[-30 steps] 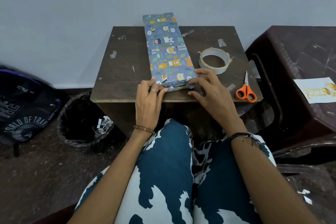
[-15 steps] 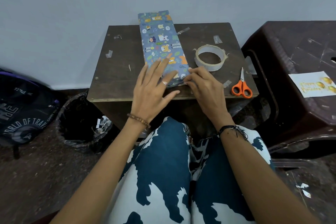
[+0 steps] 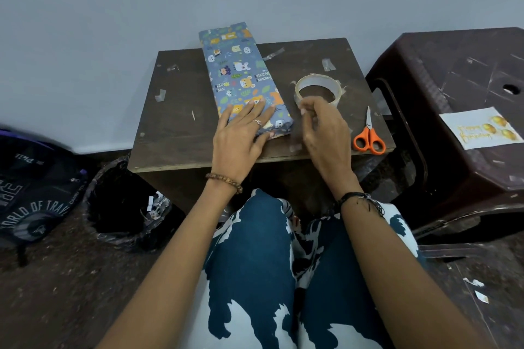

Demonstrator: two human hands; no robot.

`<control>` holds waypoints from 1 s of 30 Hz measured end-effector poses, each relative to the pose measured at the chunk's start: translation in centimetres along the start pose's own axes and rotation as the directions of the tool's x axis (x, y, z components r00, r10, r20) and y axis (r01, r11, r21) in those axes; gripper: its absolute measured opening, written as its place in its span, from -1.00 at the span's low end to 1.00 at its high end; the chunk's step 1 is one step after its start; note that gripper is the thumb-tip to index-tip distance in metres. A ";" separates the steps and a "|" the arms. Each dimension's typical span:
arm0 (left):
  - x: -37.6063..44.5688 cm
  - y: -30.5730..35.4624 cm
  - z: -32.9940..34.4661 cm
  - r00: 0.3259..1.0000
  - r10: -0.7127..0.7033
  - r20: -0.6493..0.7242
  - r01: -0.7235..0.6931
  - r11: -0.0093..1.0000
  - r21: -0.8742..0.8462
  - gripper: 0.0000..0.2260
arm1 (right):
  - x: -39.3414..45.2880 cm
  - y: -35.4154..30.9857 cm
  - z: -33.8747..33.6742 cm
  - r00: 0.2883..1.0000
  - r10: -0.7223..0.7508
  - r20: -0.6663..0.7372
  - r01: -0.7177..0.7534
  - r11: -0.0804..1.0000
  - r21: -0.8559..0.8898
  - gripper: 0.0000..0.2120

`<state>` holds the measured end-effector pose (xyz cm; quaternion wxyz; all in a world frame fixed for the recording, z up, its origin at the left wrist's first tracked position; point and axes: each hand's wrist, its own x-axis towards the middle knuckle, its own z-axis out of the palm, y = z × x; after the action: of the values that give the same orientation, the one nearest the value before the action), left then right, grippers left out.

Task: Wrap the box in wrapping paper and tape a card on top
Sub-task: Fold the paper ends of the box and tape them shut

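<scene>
The box (image 3: 238,71), wrapped in blue animal-print paper, lies lengthwise on the small dark table (image 3: 181,122). My left hand (image 3: 241,136) rests flat with straight fingers on the box's near end. Just right of that end, my right hand (image 3: 326,133) hovers blurred with curled fingers and seems to pinch a clear tape strip (image 3: 296,136) that hangs toward the table edge. The tape roll (image 3: 337,91) lies right behind its fingertips. The white card (image 3: 479,129) with gold lettering lies on the brown plastic stool (image 3: 453,71) at the right.
Orange-handled scissors (image 3: 368,139) lie on the table's near right corner. Bits of tape stick to the tabletop. A black-lined bin (image 3: 122,207) and a dark backpack (image 3: 31,193) stand on the floor at the left. My knees are under the table's front edge.
My left hand slid from the box's near edge up onto its top and flattened. My right hand left the box's end and rose toward the tape roll.
</scene>
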<state>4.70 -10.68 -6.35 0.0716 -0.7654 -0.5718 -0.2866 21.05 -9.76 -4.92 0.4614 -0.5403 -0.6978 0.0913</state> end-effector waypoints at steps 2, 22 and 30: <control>0.2 0.3 -0.2 0.997 -0.072 0.019 0.073 0.995 -0.067 -0.60 | 0.9 0.1 0.4 1.000 0.023 -0.021 -0.026 0.989 -0.146 -0.76; 1.0 2.2 -0.7 0.952 -0.297 0.079 0.307 0.930 -0.201 -0.56 | 2.7 1.2 2.0 0.982 -0.039 0.186 0.093 0.951 -0.295 -0.60; 1.1 2.2 -0.8 0.946 -0.312 0.090 0.324 0.926 -0.193 -0.54 | 2.5 1.3 1.7 0.986 -0.166 0.017 0.159 0.905 -0.394 -0.77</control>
<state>6.61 -10.79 -4.64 -0.0717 -0.6737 -0.6575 -0.3296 20.73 -6.51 -5.33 0.3552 -0.5627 -0.7405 -0.0943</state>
